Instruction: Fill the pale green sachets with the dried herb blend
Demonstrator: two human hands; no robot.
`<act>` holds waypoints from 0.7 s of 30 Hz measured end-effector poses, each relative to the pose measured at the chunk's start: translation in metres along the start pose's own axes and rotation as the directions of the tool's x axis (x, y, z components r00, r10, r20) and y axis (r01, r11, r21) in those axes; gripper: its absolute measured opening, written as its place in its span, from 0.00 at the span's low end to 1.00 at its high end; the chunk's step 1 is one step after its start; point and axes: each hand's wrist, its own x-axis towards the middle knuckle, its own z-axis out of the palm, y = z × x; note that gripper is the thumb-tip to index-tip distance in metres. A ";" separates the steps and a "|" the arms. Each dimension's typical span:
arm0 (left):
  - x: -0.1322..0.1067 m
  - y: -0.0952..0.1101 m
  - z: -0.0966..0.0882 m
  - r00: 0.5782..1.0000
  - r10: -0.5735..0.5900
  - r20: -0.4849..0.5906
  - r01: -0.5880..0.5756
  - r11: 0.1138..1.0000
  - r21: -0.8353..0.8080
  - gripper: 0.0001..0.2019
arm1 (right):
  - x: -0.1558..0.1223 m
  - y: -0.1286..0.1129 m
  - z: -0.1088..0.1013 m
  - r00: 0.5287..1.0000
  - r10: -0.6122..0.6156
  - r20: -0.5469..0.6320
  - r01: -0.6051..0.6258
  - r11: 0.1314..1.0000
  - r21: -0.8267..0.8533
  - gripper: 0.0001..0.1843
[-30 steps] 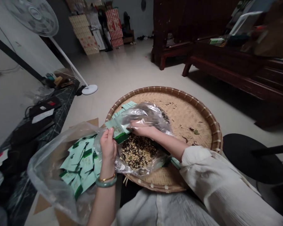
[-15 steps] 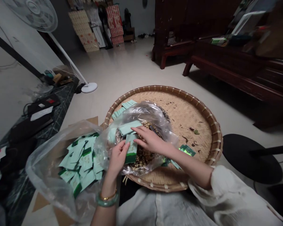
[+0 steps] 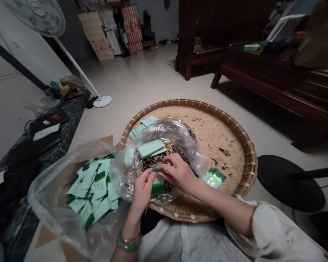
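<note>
A light green paper sachet [image 3: 157,185] with a dark green lower end is pinched by my left hand [image 3: 142,187] at its upper left. My right hand [image 3: 180,173] has its fingers closed on the sachet's top edge, close to the left thumb. Under both hands lies an open clear plastic bag [image 3: 166,127] filled with dark and yellowish dried bits [image 3: 169,147]. A stack of similar sachets [image 3: 151,148] rests on the bits. Beside my right hand a long black tool [image 3: 184,158] sticks out; its far part is hidden.
The round woven bamboo tray [image 3: 215,120] carries more sachets [image 3: 215,177] at right and a row [image 3: 143,125] at far left. To the left, a plastic bag [image 3: 57,189] holds many sachets. A white fan [image 3: 102,102] and a black round base [image 3: 289,183] stand on the floor.
My right hand has moved from the stacked sachets and the front of the held sachet to its top edge. The sachet has shifted slightly right, and its top now looks folded or pinched.
</note>
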 end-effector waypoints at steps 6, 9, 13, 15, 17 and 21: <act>0.005 -0.003 -0.015 0.999 0.013 -0.030 -0.010 0.994 0.109 0.12 | 0.011 0.005 -0.015 0.963 0.217 0.161 -0.254 0.932 0.260 0.09; 0.008 -0.009 -0.021 0.996 0.024 -0.083 -0.012 0.991 0.134 0.11 | 0.010 0.008 -0.018 0.888 0.354 0.294 -0.436 0.851 0.293 0.07; 0.008 -0.011 -0.020 0.994 0.063 -0.086 -0.050 0.989 0.142 0.09 | 0.008 0.007 -0.017 0.870 0.358 0.338 -0.443 0.869 0.220 0.13; 0.008 -0.011 -0.020 0.994 0.065 -0.093 -0.052 0.990 0.129 0.09 | 0.008 0.006 -0.019 0.855 0.387 0.346 -0.479 0.844 0.239 0.14; 0.008 -0.010 -0.021 0.995 0.026 -0.096 -0.017 0.996 0.091 0.10 | 0.008 0.005 -0.020 0.809 0.441 0.389 -0.565 0.767 0.306 0.14; 0.008 -0.010 -0.022 0.995 -0.061 -0.077 0.062 0.998 0.017 0.11 | 0.007 0.005 -0.017 0.662 0.444 0.604 -0.749 0.414 0.517 0.14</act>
